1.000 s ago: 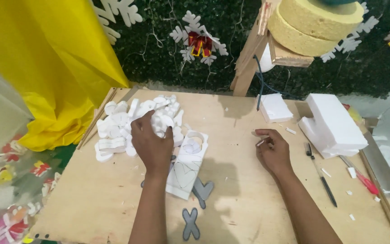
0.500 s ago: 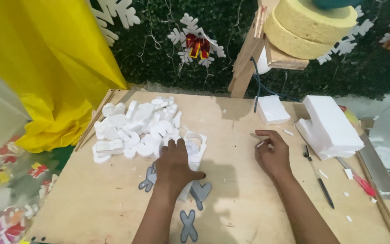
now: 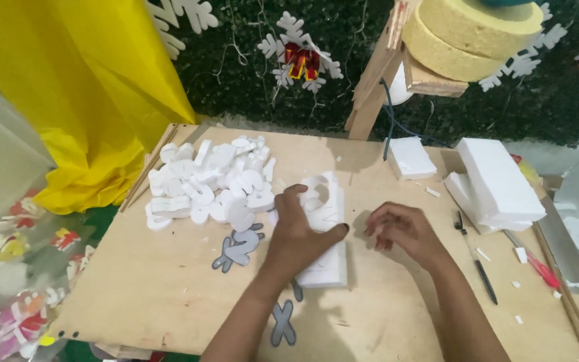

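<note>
Head view: your left hand [image 3: 299, 234] lies spread and flat on a white foam block [image 3: 326, 231] at the middle of the plywood board [image 3: 135, 288], pressing it down rather than gripping it; shapes are already cut out of its far end. Your right hand [image 3: 400, 231] hovers just beside the block, fingers curled loosely, and whether it pinches anything small cannot be told. A heap of cut foam letters [image 3: 209, 181] lies to the left, so much cutting appears done, while the uncut foam slabs [image 3: 497, 181] on the right suggest more remains. Grey paper letter templates [image 3: 239, 248] lie near the block, partly hidden under your forearm. A black knife [image 3: 476, 258] rests well apart.
</note>
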